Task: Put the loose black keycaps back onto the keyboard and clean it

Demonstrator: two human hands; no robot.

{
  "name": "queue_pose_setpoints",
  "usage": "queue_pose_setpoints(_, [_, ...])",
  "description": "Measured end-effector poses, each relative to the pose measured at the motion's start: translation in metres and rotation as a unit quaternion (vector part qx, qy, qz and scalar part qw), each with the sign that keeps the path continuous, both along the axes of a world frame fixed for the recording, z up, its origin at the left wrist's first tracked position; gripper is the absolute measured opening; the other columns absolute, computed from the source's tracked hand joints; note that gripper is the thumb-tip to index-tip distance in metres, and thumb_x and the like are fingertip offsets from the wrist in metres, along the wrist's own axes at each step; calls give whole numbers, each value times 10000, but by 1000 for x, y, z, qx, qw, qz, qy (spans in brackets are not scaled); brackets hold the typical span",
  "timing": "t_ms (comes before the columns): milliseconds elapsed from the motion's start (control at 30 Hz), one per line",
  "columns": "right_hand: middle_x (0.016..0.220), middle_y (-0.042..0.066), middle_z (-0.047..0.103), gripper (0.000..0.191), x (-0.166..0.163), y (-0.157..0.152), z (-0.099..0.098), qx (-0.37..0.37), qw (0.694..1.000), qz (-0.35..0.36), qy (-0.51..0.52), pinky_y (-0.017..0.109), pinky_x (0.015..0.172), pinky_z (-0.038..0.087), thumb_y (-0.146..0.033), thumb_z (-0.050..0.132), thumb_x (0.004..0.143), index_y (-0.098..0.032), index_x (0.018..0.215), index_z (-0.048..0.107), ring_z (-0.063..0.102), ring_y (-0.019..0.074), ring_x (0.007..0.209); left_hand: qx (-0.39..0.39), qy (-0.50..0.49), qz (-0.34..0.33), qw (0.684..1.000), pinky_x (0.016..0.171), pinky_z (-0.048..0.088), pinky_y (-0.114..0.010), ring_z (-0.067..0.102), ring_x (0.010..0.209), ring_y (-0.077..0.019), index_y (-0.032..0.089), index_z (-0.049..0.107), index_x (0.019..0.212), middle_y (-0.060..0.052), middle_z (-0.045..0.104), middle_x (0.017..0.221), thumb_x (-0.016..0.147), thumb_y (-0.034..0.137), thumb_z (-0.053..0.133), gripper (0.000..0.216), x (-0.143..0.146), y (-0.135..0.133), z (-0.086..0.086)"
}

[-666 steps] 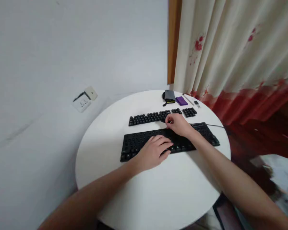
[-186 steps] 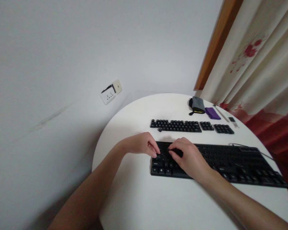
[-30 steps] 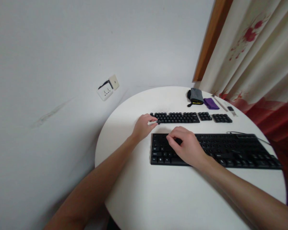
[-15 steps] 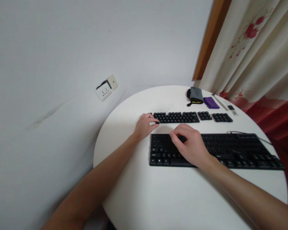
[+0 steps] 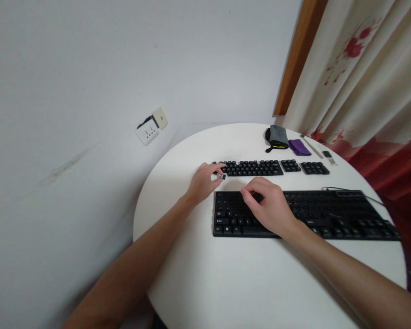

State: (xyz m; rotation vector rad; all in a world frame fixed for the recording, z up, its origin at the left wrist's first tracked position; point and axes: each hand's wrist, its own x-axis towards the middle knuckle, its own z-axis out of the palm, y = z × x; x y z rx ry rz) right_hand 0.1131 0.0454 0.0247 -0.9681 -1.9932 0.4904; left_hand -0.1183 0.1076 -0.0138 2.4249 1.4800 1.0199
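Note:
A black keyboard (image 5: 329, 217) lies on a round white table (image 5: 246, 283). Behind it, rows of loose black keycaps (image 5: 256, 167) are laid out in three groups. My left hand (image 5: 203, 182) hovers at the left end of those rows and pinches one small keycap (image 5: 222, 176) between thumb and fingers. My right hand (image 5: 272, 208) rests curled on the left part of the keyboard, fingertips pressed together on the keys; what they hold, if anything, is hidden.
At the table's far edge lie a grey and black pouch (image 5: 277, 137), a purple cloth (image 5: 299, 147), a thin tool (image 5: 310, 147) and a small dark piece (image 5: 326, 154). A wall socket (image 5: 151, 126) sits left. A curtain (image 5: 366, 82) hangs right. A cable (image 5: 373, 197) leaves the keyboard.
My left hand has lifted a keycap from the left end of the loose rows and drawn it slightly toward the keyboard. My right hand has stayed on the keyboard.

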Motion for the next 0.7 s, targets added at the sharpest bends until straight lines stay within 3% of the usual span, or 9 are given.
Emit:
queue_pose_setpoints(267, [758,39,637,209,0,5,-6,-20,999,-7,-33,327,745,449,-193,535,911,-196,727,634,578,192,773,3,3,-9,1000,943,439,-372,569,989,-214,236,596,1254,-17,684,1008,819,108,645,456,6,-8,8])
queue_pose_setpoints(367, [832,54,654,188,1,9,-12,-37,998,-15,-54,341,796,466,-204,518,921,-187,883,701,594,205,833,-6,1,-10,1000,928,447,-370,566,992,-220,237,613,1234,-23,676,1000,819,116,645,433,8,-7,8])
queue_pose_setpoints(500, [993,100,644,324,-1,18,-20,-36,994,-31,-100,383,898,471,-224,496,931,-156,1194,673,589,236,958,-14,-8,-14,1000,923,451,-375,571,984,-222,233,647,1175,-26,670,988,820,112,639,375,6,-5,7])
queue_pose_setpoints(700, [1028,139,604,346,-19,40,-16,-7,970,-47,-237,397,936,438,-229,500,924,-121,1198,680,560,263,1010,-2,-27,-11,1000,924,457,-359,571,968,-209,230,660,1164,-22,666,976,821,110,654,363,-2,-5,11])
